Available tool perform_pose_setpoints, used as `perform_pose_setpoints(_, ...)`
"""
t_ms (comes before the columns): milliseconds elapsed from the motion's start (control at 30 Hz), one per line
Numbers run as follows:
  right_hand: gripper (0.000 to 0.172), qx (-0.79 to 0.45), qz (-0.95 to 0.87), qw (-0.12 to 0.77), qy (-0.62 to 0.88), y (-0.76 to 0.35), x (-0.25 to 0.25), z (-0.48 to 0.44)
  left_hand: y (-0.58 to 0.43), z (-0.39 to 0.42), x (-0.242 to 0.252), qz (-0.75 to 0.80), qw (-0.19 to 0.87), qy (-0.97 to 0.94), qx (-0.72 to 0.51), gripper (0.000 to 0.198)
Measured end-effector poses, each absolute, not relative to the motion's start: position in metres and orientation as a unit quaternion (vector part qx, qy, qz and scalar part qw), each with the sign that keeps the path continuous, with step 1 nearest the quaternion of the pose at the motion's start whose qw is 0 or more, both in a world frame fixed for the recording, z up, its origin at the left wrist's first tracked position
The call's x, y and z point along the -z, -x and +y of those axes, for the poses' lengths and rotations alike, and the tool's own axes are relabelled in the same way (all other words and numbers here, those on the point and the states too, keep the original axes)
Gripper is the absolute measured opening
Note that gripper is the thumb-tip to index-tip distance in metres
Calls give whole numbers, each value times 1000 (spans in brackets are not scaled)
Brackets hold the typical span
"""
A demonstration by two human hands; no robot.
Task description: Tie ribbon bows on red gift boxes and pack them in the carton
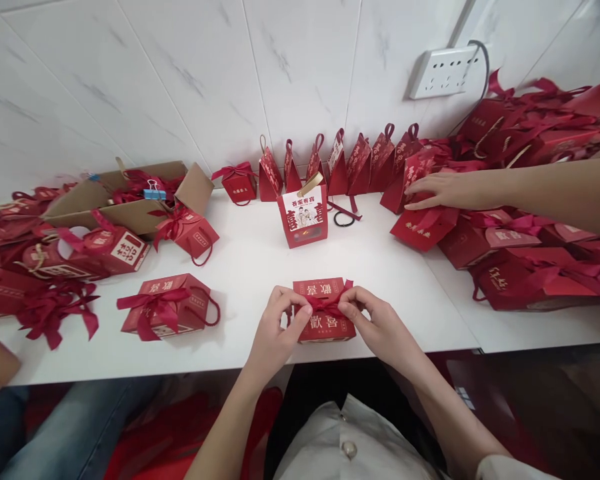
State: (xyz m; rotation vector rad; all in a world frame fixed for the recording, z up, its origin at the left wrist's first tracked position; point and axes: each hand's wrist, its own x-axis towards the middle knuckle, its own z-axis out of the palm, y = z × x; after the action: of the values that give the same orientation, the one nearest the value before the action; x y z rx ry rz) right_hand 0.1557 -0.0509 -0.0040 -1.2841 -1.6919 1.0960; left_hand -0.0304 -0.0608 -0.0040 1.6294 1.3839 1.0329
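Note:
A red gift box [325, 325] with pale lettering lies on the white table right in front of me. Across its top runs a dark red ribbon [326, 304], knotted or looped near the middle. My left hand [285, 319] pinches the ribbon's left side between thumb and forefinger, against the box. On the other side, my right hand [375, 321] pinches the ribbon's right part. Both hands are closed, and the fingertips partly hide the ribbon. To the left stands another red box [175, 308] with a tied bow and a cord handle.
A row of small triangular red boxes [337, 167] stands along the wall behind a printed box [304, 217]. At left are a cardboard box [180, 193] and loose ribbons [57, 308]. Another person's hand [435, 190] touches boxes piled at right.

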Motion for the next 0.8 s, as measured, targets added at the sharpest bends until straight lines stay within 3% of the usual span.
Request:
perform_pose_setpoints(200,29,-451,-659,369,476,-158,3,-50,32,-59,10,526,432,-598,-422,19)
perform_pose_setpoints(400,12,-404,-708,325,479,-158,3,-52,29,-61,8,546,391,-626,-397,21)
perform_pose_setpoints(667,21,-436,-715,305,453,-161,-1,-45,30,-60,7,542,428,-607,-393,26)
perform_pose_setpoints(800,16,-466,-710,306,431,-162,-3,-44,33,-61,2,551,390,-643,-360,23)
